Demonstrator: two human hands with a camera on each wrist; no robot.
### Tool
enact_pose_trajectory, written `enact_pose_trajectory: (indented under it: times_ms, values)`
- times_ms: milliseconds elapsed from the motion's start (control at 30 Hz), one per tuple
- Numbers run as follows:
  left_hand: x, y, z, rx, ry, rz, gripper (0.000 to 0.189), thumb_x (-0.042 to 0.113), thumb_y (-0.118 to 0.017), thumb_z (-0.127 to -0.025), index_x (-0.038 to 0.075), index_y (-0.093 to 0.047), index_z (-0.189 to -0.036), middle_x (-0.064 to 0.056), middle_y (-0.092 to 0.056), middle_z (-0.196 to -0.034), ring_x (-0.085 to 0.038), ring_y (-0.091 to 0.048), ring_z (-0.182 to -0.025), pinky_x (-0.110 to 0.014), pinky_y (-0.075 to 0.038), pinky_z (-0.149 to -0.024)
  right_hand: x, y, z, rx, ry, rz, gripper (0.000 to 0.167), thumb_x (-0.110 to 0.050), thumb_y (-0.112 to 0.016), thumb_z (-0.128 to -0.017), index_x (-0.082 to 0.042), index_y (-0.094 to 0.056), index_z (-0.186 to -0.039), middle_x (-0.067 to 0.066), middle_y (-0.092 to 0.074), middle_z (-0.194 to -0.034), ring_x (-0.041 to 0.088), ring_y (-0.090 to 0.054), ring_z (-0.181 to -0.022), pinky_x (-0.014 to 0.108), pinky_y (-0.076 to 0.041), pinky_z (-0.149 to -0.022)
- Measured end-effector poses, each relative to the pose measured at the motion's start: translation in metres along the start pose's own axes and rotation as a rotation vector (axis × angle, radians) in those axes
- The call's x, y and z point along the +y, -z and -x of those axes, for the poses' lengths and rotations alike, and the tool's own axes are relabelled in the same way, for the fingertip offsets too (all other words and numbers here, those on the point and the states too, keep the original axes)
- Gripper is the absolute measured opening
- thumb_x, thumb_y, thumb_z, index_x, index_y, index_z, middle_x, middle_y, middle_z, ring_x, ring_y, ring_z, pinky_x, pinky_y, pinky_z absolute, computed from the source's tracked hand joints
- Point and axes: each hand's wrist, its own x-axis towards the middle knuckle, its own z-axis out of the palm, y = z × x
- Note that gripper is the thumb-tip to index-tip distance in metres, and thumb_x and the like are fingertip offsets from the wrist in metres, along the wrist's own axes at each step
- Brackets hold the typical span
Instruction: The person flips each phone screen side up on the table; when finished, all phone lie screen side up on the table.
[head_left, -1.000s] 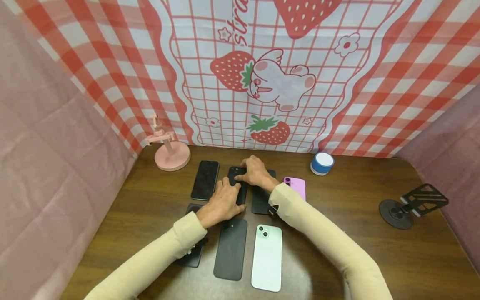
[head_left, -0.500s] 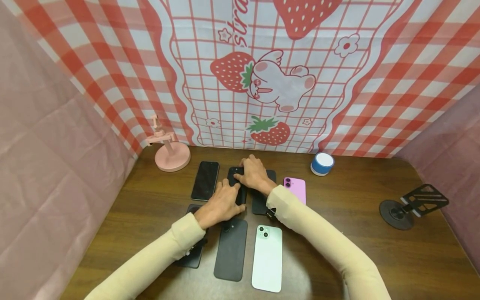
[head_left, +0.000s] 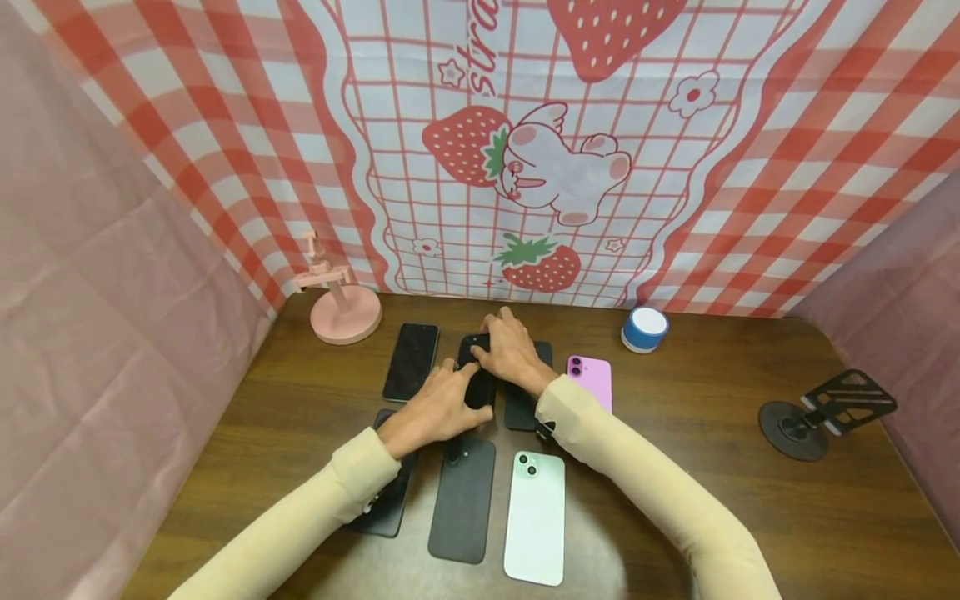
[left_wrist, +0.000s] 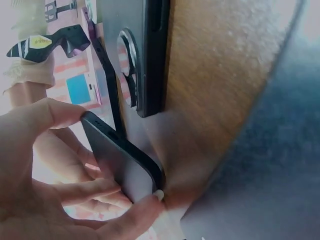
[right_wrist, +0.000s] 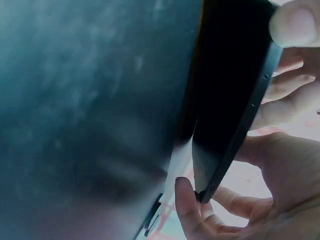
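A black phone (head_left: 480, 392) lies back-up between the two hands at the middle of the back row; the left wrist view shows the same black phone (left_wrist: 117, 160) at a slant to the table. My left hand (head_left: 437, 406) grips its lower part, with thumb and fingers at opposite edges. My right hand (head_left: 513, 350) holds its upper end, the thumb beside the camera lenses. Beneath the right wrist lies a dark phone (head_left: 522, 408). A black-screened phone (head_left: 411, 361) is to the left, and a pink phone (head_left: 597, 383) lies to the right, partly behind the sleeve.
In the front row are a dark phone (head_left: 390, 504) partly under the left sleeve, a dark grey phone (head_left: 461, 504) and a mint phone (head_left: 534, 521). A pink stand (head_left: 345, 314), a blue-and-white round object (head_left: 644, 328) and a black stand (head_left: 795, 429) stand farther out on the wooden table.
The left wrist and forearm have shifted slightly left and nearer. The held phone has moved a little to the right. My right hand stays almost where it was.
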Motion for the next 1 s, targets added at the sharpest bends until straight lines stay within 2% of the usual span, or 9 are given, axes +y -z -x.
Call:
enact_pose_trajectory:
  times_ms: [200,367,467,633,733,833,1000]
  values:
    - [-0.003,0.000,0.002,0.011,-0.004,0.044,0.085,0.043,-0.074,-0.090,0.007,-0.040,-0.160,-0.034,-0.047,-0.151,-0.053,-0.058,-0.126,-0.064,-0.050,-0.103,0.003,0.002,-0.001,0.007,0.007,-0.051,0.036,-0.023,-0.073,-0.098,-0.002,-0.067,-0.125,0.021,-0.061,-0.125,0.038,-0.064,-0.112,0.050,-0.055,-0.097]
    - [-0.005,0.001,0.004,0.012,0.021,0.087,0.084,0.044,-0.071,-0.091,0.009,-0.040,-0.160,-0.033,-0.044,-0.156,-0.053,-0.057,-0.129,-0.063,-0.051,-0.103,0.009,0.006,-0.002,0.050,0.029,-0.166,0.029,-0.020,-0.071,-0.098,-0.002,-0.072,-0.120,0.020,-0.068,-0.121,0.037,-0.063,-0.114,0.049,-0.054,-0.098]
    - [-0.007,0.002,0.005,0.020,0.023,0.112,0.083,0.044,-0.069,-0.091,0.009,-0.040,-0.160,-0.029,-0.044,-0.157,-0.049,-0.055,-0.134,-0.061,-0.050,-0.105,0.012,0.008,-0.002,0.080,0.016,-0.258,0.025,-0.019,-0.070,-0.099,-0.003,-0.074,-0.118,0.018,-0.072,-0.119,0.035,-0.068,-0.110,0.047,-0.057,-0.093]
    - [-0.012,0.004,0.004,0.038,0.010,0.169,0.080,0.041,-0.066,-0.092,0.007,-0.039,-0.160,-0.022,-0.050,-0.156,-0.040,-0.055,-0.138,-0.057,-0.051,-0.106,0.015,0.009,-0.001,0.078,-0.028,-0.446,0.027,-0.018,-0.069,-0.100,-0.002,-0.073,-0.122,0.018,-0.075,-0.114,0.030,-0.075,-0.092,0.037,-0.061,-0.076]
    - [-0.014,0.005,0.004,0.054,-0.004,0.201,0.075,0.038,-0.066,-0.093,0.006,-0.043,-0.156,-0.020,-0.060,-0.144,-0.034,-0.064,-0.123,-0.052,-0.056,-0.097,0.016,0.009,-0.001,0.053,-0.058,-0.560,0.032,-0.019,-0.067,-0.102,-0.001,-0.070,-0.128,0.019,-0.075,-0.116,0.028,-0.077,-0.086,0.036,-0.062,-0.075]
    - [-0.015,0.006,0.004,0.077,-0.022,0.237,0.069,0.033,-0.067,-0.093,0.007,-0.045,-0.154,-0.015,-0.067,-0.133,-0.027,-0.070,-0.106,-0.044,-0.058,-0.087,0.016,0.010,0.001,0.012,-0.097,-0.677,0.037,-0.021,-0.065,-0.104,-0.001,-0.066,-0.135,0.021,-0.073,-0.123,0.028,-0.077,-0.092,0.040,-0.063,-0.082]
    - [-0.018,0.006,0.004,0.099,-0.043,0.322,0.066,0.026,-0.067,-0.094,0.008,-0.045,-0.153,-0.012,-0.069,-0.131,-0.022,-0.074,-0.099,-0.039,-0.061,-0.082,0.015,0.009,0.006,-0.060,-0.164,-0.850,0.040,-0.019,-0.061,-0.106,-0.002,-0.060,-0.143,0.024,-0.064,-0.133,0.033,-0.075,-0.105,0.041,-0.061,-0.094]
